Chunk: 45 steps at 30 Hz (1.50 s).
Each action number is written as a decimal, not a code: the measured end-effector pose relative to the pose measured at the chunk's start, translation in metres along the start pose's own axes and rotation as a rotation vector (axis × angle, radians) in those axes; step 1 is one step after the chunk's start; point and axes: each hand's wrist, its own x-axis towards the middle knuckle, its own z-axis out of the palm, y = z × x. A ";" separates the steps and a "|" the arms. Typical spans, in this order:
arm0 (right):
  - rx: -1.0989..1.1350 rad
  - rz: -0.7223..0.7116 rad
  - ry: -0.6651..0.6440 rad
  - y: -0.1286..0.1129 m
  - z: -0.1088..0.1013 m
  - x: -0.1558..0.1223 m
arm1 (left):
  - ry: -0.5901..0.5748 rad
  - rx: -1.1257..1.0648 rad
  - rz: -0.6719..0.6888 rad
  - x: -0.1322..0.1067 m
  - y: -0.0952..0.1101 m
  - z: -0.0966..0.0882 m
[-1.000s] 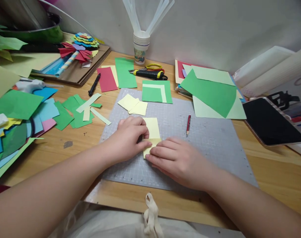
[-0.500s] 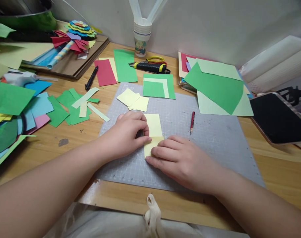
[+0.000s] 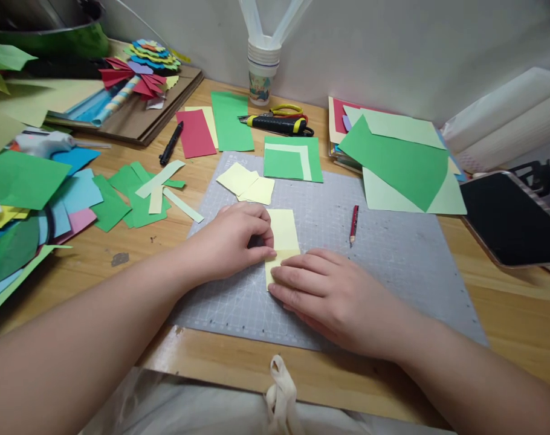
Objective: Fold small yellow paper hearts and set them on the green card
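Observation:
A pale yellow strip of paper (image 3: 283, 228) lies on the grey cutting mat (image 3: 229, 302), with a fold line across its middle. At its left edge, by the fold, my left hand (image 3: 236, 241) is closed, thumb and fingers pinched on the paper. My right hand (image 3: 327, 293) lies over the lower half, its fingers stretched out and pressing the paper flat; part of that half is hidden under them. Beyond my left hand rest several small yellow paper squares (image 3: 237, 179). A short red pencil (image 3: 354, 225) lies to the right of the paper.
Green paper scraps (image 3: 139, 187) and a black pen (image 3: 170, 144) are on the left. Behind the mat are a utility knife (image 3: 279, 125), green sheets (image 3: 232, 121) and paper cups (image 3: 261, 72). A paper stack (image 3: 397, 157) and a dark tablet (image 3: 513, 217) stand on the right.
The view has shifted slightly. My left fingertips and right fingers have moved a little over the yellow paper, baring more of the lower half's left side; the paper itself stays in place.

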 end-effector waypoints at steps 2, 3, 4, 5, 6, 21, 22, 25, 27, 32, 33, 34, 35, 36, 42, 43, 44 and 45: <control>-0.003 -0.005 0.006 0.000 0.000 -0.001 | 0.006 0.006 0.013 0.001 -0.001 0.001; -0.003 -0.005 0.007 -0.001 0.000 -0.001 | 0.009 0.007 0.018 0.001 -0.001 0.001; -0.003 -0.005 0.009 -0.001 0.000 -0.001 | 0.010 0.008 0.021 0.001 -0.001 0.001; -0.004 -0.004 0.012 -0.001 0.001 -0.001 | 0.011 0.008 0.025 0.001 -0.002 0.001; -0.006 -0.005 0.014 -0.001 0.001 -0.002 | 0.010 0.008 0.026 0.001 -0.002 0.001; -0.007 -0.004 -0.001 0.000 0.000 -0.002 | 0.012 0.015 0.028 0.001 -0.002 0.001; -0.005 -0.004 -0.002 0.000 -0.001 -0.002 | 0.013 0.015 0.032 0.000 -0.002 0.001; -0.005 -0.003 -0.003 0.000 -0.001 -0.001 | 0.009 0.009 0.043 0.000 -0.003 -0.001; -0.004 -0.002 0.002 0.000 -0.001 -0.001 | 0.008 0.006 0.042 -0.001 -0.003 -0.002; 0.017 -0.005 0.005 0.000 -0.001 0.000 | 0.030 0.007 0.031 0.000 -0.004 -0.002; 0.022 -0.005 0.005 0.000 -0.001 0.000 | 0.029 0.007 0.029 0.000 -0.004 -0.002; 0.026 -0.005 0.005 0.000 -0.001 0.000 | 0.026 0.007 0.024 0.000 -0.003 -0.002; 0.030 -0.004 0.005 0.000 -0.001 0.000 | 0.021 0.009 0.020 0.000 -0.003 -0.002; 0.033 -0.003 0.005 0.000 -0.001 0.000 | 0.015 0.016 0.016 0.000 -0.002 -0.001; 0.045 -0.008 0.002 0.001 -0.001 0.000 | 0.007 0.068 0.007 -0.002 -0.001 0.000; 0.046 -0.010 0.000 0.001 -0.001 0.000 | 0.004 0.066 0.004 -0.002 -0.001 0.001; 0.047 -0.010 0.000 0.001 -0.001 0.000 | 0.001 0.064 0.000 -0.002 -0.001 0.001; 0.049 -0.010 0.001 0.001 -0.001 -0.001 | -0.001 0.062 -0.002 -0.002 -0.002 0.001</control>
